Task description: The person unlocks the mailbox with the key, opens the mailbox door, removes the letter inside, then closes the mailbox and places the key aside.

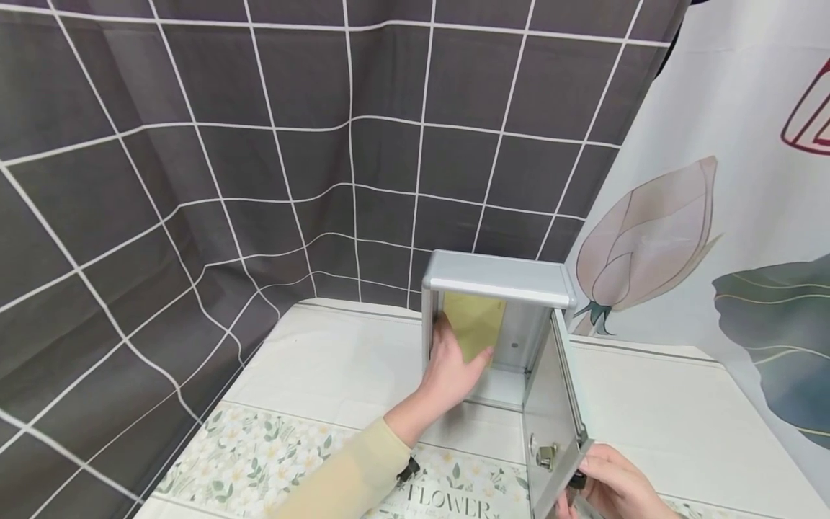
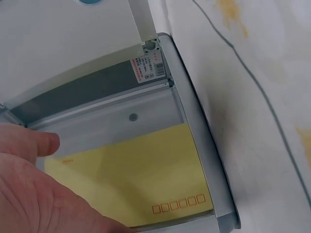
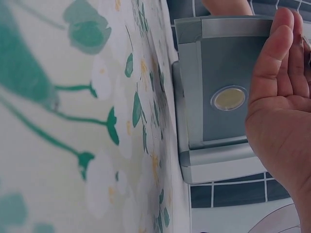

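Observation:
A silver metal mailbox (image 1: 499,277) stands at the back of the table with its door (image 1: 551,404) swung out toward me. Inside, a yellow envelope (image 2: 131,174) with a row of small red squares lies against the back wall. My left hand (image 1: 454,371) reaches into the box over the envelope, thumb spread away from the fingers; the fingertips are hidden in the left wrist view. At the door's free edge, beside the lock (image 1: 546,455), my right hand (image 1: 612,479) holds the door. A small black part (image 1: 577,479) shows by its fingers, too covered to identify.
A dark curtain with a white grid (image 1: 292,166) hangs behind and to the left. At right hangs a white cloth with a flower print (image 1: 648,245). The table cover (image 1: 344,353) has a floral band near me. The door carries a round window (image 3: 229,98).

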`<state>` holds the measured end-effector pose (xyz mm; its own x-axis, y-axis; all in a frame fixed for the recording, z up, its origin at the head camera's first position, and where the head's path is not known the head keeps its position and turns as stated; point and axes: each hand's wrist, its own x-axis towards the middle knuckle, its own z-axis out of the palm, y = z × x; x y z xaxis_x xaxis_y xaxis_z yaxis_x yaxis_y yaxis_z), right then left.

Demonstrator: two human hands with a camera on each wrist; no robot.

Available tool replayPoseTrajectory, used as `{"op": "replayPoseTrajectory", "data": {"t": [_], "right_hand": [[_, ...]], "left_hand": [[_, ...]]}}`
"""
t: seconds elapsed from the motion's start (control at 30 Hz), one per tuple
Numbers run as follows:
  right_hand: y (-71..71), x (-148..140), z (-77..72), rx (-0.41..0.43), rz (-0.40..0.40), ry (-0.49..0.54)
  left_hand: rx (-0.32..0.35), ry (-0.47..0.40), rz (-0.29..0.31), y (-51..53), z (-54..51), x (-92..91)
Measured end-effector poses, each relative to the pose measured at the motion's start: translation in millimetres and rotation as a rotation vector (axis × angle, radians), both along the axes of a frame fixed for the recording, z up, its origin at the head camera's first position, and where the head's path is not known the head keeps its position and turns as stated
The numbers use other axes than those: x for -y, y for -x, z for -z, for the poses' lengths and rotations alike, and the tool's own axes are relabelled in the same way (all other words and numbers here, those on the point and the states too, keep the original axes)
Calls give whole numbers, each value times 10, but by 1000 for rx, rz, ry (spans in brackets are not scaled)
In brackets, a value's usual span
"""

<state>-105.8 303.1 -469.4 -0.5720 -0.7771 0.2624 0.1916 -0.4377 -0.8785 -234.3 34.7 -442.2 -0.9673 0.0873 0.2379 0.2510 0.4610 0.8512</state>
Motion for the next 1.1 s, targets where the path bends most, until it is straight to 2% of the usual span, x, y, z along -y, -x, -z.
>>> {"op": "replayPoseTrajectory", "data": {"t": [0.27,0.53,0.7,0.8,0.93,0.97,1.03,1.1], "right_hand": [[-2,17,38,-8,-26,42],[5,34,68,-71,-14,46],[-8,42,63,-47,-16,50],[-23,48,52,-21,-21,61],[-31,43,25,22,-35,70],[-27,41,27,18,-37,69],[-15,34,34,2,-36,65],[-3,31,56,-40,-27,56]], "left_hand": [[30,4,-9,33,3,-19],[62,-5,36,81,21,-16],[48,26,81,131,73,-41],[37,10,100,177,113,-58],[53,-10,108,292,252,-101],[68,-18,115,305,264,-108],[60,-20,113,395,395,-141],[76,-33,134,397,377,-139]]}}
